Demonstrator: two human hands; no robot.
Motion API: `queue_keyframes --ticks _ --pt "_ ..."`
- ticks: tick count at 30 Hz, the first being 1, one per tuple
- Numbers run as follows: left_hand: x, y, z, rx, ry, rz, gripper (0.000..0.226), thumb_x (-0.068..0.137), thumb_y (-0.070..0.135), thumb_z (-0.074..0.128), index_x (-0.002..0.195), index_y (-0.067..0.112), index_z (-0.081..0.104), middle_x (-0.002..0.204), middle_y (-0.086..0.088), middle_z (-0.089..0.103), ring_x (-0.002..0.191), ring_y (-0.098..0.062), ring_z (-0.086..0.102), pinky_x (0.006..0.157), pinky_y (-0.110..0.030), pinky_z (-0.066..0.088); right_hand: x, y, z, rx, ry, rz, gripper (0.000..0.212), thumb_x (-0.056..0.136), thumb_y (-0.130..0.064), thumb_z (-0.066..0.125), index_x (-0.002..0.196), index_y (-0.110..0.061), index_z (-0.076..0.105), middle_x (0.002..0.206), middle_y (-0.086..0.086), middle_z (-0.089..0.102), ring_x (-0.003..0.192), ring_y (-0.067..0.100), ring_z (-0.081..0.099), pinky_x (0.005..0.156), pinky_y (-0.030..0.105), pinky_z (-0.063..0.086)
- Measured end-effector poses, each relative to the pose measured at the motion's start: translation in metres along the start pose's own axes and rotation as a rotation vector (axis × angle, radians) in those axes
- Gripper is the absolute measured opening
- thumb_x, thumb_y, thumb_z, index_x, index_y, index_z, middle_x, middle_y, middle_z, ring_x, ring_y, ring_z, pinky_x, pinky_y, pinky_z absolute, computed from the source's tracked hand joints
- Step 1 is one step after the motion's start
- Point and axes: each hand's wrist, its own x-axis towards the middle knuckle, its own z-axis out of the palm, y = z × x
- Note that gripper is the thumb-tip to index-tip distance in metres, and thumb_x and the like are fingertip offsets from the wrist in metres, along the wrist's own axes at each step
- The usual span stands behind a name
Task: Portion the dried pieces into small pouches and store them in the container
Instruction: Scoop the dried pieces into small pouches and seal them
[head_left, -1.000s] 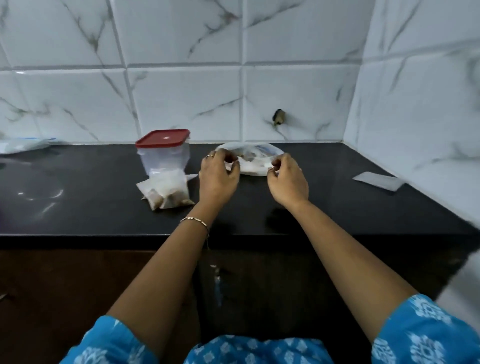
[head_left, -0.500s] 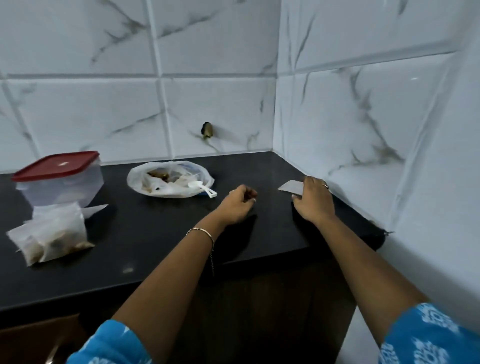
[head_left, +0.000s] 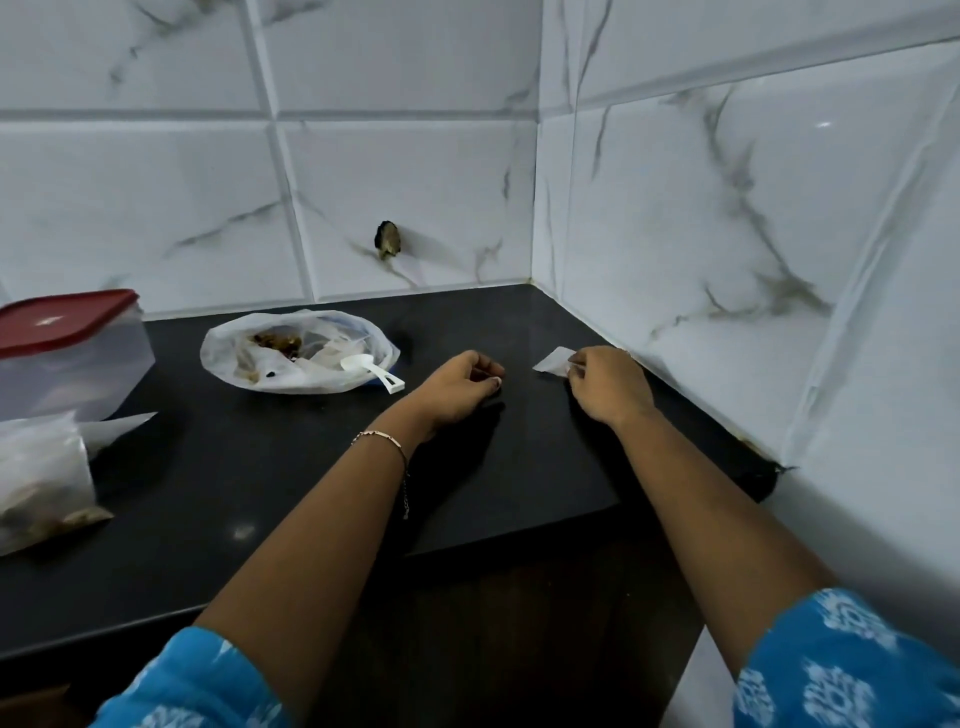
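**While the supply bag (head_left: 298, 351) lies open, we take up an empty pouch (head_left: 551, 359)**

Since the next portion needs something to go into, our right hand (head_left: 608, 384) is at the far right of the black counter (head_left: 519, 467), close to the tiled wall (head_left: 727, 234). Its thumb and fingertips pinch one edge of the empty pouch, which lies flat on the stone. The edge seems to us the sensible place to grip, as so thin a film offers little else to lift.

Our left hand (head_left: 457, 387) rests on the counter between the pouch and the supply bag. Its fingers are loosely curled and we see nothing in it. We judge it is waiting there to help part the pouch's mouth.

The dried pieces (head_left: 278, 342) sit in the supply bag near the back wall, with the bag's mouth spread wide for easy access. A white scoop (head_left: 371, 370) lies with its bowl inside and its handle out over the rim toward us, ready to be picked up.

At far left stands the container (head_left: 78, 374) with its red lid (head_left: 62, 317) on. The filled pouches (head_left: 41, 478) lie just in front of it, not yet stored. We cannot tell through its cloudy wall whether anything is inside.

So we reckon the portioning is under way and the storing is still to do.
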Motion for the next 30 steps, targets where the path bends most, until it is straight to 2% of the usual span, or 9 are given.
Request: queue_keyframes --ticks 4,8,11,13,16,20,23,26,30 --pt "-0.005 0.001 0.004 -0.126 0.084 -0.004 0.012 0.093 0.009 0.059 0.102 0.016 0.056 0.095 -0.003 0.059 0.083 -0.012 0.058 0.076 -0.023 0.050 -0.007 -0.008 -0.006 0.026 0.092 -0.074 0.022 0.097 -0.020 0.048 0.096 -0.011 0.068 0.095 0.005 0.070 0.089 0.026 0.062 0.080 0.034 0.044" --pt "-0.022 0.011 -0.003 -0.325 0.136 0.051 0.025 0.096 0.007 0.056 0.120 0.013 0.055 0.103 -0.001 0.054 0.085 -0.012 0.056 0.074 -0.028 0.052 -0.017 -0.027 -0.015 0.521 0.016 -0.015 0.017 0.098 -0.023 0.052 0.100 -0.013 0.066 0.094 0.000 0.067 0.087 0.017 0.061 0.076 0.029 0.047" --pt "-0.041 0.017 -0.015 -0.268 0.121 0.111 0.029 0.096 0.015 0.058 0.124 0.017 0.057 0.108 0.004 0.058 0.087 -0.005 0.057 0.069 -0.019 0.049 -0.029 -0.046 -0.020 0.873 -0.146 0.028 0.016 0.099 -0.020 0.052 0.099 -0.016 0.067 0.097 -0.001 0.069 0.091 0.011 0.063 0.077 0.021 0.047" --pt "-0.053 0.019 -0.025 -0.249 0.153 0.133 0.025 0.094 0.015 0.060 0.119 0.011 0.060 0.102 0.001 0.062 0.081 -0.002 0.058 0.061 -0.008 0.044 -0.036 -0.061 -0.023 0.976 -0.207 0.014 0.016 0.098 -0.021 0.054 0.095 -0.018 0.069 0.091 -0.005 0.071 0.086 0.006 0.064 0.077 0.020 0.046" --pt "-0.072 0.019 -0.043 -0.258 0.206 0.098 0.014 0.095 0.014 0.059 0.106 0.007 0.063 0.087 0.000 0.063 0.068 -0.004 0.055 0.052 -0.009 0.041 -0.043 -0.082 -0.028 1.028 -0.253 -0.010 0.017 0.097 -0.019 0.055 0.088 -0.021 0.070 0.081 -0.011 0.071 0.077 0.001 0.063 0.073 0.018 0.046" --pt "-0.098 0.014 -0.074 -0.315 0.231 0.073 0.004 0.093 0.014 0.062 0.093 0.011 0.063 0.082 -0.003 0.064 0.068 -0.013 0.059 0.058 -0.032 0.051 -0.048 -0.110 -0.027 1.070 -0.269 -0.025 0.016 0.096 -0.012 0.056 0.093 -0.019 0.070 0.087 -0.004 0.072 0.080 0.006 0.064 0.072 0.020 0.048" --pt "-0.123 0.014 -0.092 -0.352 0.194 0.063 0.013 0.094 0.018 0.062 0.098 0.006 0.062 0.084 -0.002 0.065 0.069 -0.011 0.065 0.057 -0.025 0.056 -0.053 -0.136 -0.026 1.084 -0.311 -0.060 0.017 0.095 -0.009 0.056 0.093 -0.019 0.070 0.085 -0.004 0.072 0.076 0.006 0.066 0.066 0.018 0.049" --pt "-0.141 0.013 -0.109 -0.384 0.187 0.010 0.021 0.096 0.025 0.058 0.104 0.006 0.064 0.080 0.003 0.068 0.067 -0.006 0.067 0.063 -0.027 0.057 -0.056 -0.161 -0.023 1.036 -0.382 -0.092 0.019 0.094 -0.004 0.054 0.098 -0.015 0.069 0.087 -0.001 0.072 0.071 0.004 0.066 0.058 0.015 0.049" --pt "-0.160 0.002 -0.132 -0.433 0.213 -0.031 0.016 0.092 0.019 0.064 0.102 0.006 0.066 0.087 -0.005 0.067 0.074 -0.010 0.065 0.065 -0.024 0.059 -0.059 -0.189 -0.014 1.016 -0.399 -0.074 0.021 0.093 0.000 0.053 0.110 -0.005 0.064 0.100 0.007 0.070 0.081 0.011 0.065 0.062 0.015 0.052"
